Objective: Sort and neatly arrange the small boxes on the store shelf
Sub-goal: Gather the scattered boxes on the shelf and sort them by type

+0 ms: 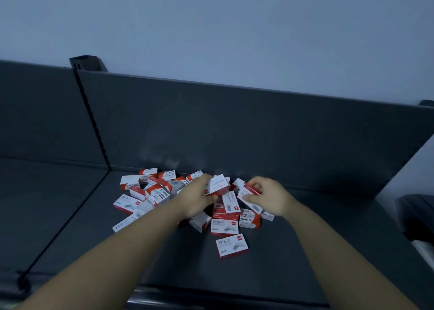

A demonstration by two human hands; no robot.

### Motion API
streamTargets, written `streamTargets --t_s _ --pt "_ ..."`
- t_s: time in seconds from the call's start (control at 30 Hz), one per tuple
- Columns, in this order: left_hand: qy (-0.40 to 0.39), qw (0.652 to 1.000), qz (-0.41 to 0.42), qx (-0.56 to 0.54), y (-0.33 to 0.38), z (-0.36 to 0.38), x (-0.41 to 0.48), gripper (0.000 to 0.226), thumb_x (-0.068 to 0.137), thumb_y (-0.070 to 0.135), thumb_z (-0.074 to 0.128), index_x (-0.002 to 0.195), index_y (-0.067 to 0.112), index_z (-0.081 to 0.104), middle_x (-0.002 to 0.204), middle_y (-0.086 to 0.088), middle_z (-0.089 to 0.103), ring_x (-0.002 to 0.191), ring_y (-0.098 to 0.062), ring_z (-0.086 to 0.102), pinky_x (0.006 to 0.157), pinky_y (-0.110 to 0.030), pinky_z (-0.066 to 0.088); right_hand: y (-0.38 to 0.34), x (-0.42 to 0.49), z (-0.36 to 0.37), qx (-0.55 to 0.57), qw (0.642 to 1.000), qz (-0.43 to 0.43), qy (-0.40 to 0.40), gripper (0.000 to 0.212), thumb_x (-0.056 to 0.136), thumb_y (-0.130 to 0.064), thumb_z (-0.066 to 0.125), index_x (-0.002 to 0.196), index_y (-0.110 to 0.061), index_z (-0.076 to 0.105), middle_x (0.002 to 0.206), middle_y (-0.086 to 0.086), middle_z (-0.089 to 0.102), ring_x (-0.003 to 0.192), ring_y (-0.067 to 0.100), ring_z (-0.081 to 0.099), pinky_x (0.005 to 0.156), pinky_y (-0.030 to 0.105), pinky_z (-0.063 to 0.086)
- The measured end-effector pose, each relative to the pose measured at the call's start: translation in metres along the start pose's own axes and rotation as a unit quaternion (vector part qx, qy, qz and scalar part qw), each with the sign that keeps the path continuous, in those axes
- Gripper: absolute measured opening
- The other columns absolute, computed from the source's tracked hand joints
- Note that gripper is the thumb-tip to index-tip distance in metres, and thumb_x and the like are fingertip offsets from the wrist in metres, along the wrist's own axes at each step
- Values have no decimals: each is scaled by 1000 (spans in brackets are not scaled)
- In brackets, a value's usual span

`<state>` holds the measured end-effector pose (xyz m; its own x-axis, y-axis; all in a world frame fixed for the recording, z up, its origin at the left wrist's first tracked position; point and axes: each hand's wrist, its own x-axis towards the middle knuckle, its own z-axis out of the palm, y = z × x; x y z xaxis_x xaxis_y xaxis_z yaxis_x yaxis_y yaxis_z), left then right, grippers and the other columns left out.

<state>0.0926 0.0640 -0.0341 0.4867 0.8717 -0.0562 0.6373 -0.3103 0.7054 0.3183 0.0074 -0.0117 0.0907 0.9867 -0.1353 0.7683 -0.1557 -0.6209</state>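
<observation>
A heap of several small red-and-white boxes (150, 194) lies jumbled at the back of a dark grey shelf (305, 251). Some are marked 24/6, others PAPER CLIPS. My left hand (196, 200) grips a white-and-red box (218, 185), lifted above the middle of the heap. To its right, my right hand (270, 198) pinches another small red-and-white box (251, 188) between thumb and fingers. One 24/6 box (232, 245) lies alone nearest to me, flat on the shelf.
The shelf's dark back panel (234, 126) rises right behind the heap. A slotted upright (92, 119) and a seam split off a neighbouring shelf section (42, 204) on the left. At the right edge sits a dark object (415, 215).
</observation>
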Motion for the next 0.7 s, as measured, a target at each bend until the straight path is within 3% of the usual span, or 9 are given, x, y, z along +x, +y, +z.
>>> streamTargets --t_s 0.07,0.17,0.4,0.57,0.7 --pt "21 1000 -8 5 0 -9 -2 47 91 32 64 133 23 43 129 4 56 117 -17 54 93 -35 48 -14 4 -6 39 999 -9 21 23 87 -27 74 106 -21 63 92 -10 67 79 6 66 63 22 51" --pt "53 997 -26 43 -6 -26 -8 49 90 32 65 134 23 43 129 5 57 117 -18 54 87 -29 42 -39 12 -8 49 998 -45 19 23 86 -28 75 105 -24 64 92 -12 67 79 1 65 61 15 45" --pt "119 977 -87 155 -44 -78 -42 41 89 42 59 126 31 46 115 12 59 114 -17 51 96 -41 23 -103 39 34 7 992 -114 -44 25 82 -29 78 102 -25 64 94 -10 69 82 4 67 66 21 49" --pt "155 964 -137 164 -85 -127 -79 39 88 52 57 120 33 47 103 14 59 106 -16 54 92 -38 22 -160 47 78 -10 984 -162 -72 21 80 -29 79 94 -27 64 87 -11 70 73 6 66 64 24 50" --pt "189 955 -165 159 -126 -167 -112 46 86 59 56 123 34 47 107 15 59 108 -15 53 90 -36 20 -214 49 117 -19 980 -185 -76 22 79 -31 78 95 -28 64 87 -13 70 76 5 66 68 24 51"
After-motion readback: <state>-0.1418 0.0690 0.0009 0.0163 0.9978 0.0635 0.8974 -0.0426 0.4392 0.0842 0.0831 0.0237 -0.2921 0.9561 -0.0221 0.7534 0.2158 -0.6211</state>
